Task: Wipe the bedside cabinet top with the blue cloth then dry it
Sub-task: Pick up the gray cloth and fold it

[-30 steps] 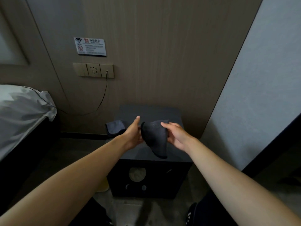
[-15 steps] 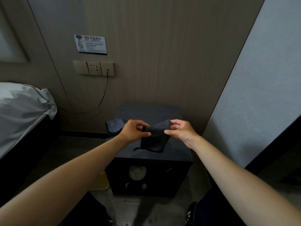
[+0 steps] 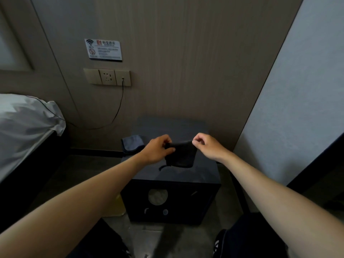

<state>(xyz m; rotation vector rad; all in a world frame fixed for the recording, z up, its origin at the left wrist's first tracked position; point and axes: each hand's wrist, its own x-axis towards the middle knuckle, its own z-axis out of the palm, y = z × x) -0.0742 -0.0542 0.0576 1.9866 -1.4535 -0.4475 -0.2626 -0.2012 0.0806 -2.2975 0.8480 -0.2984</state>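
I see my left hand (image 3: 155, 149) and right hand (image 3: 208, 146) each pinching a top corner of the dark cloth (image 3: 181, 155), hanging above the cabinet top (image 3: 202, 175); the blue cloth (image 3: 133, 144) lies at its left edge. I could drop a corner if my fingers slacken. The wall sign (image 3: 103, 50) shows a wifi symbol, text unreadable

blue cloth (image 3: 132, 144): folded, lying at cabinet top's left edge | dark cloth (image 3: 181, 155): hanging above cabinet top (image 3: 173, 125) | cabinet: dark, boxy

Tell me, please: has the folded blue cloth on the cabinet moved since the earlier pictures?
No. The folded blue cloth lies at the same left edge of the cabinet top, below the cable, as before.
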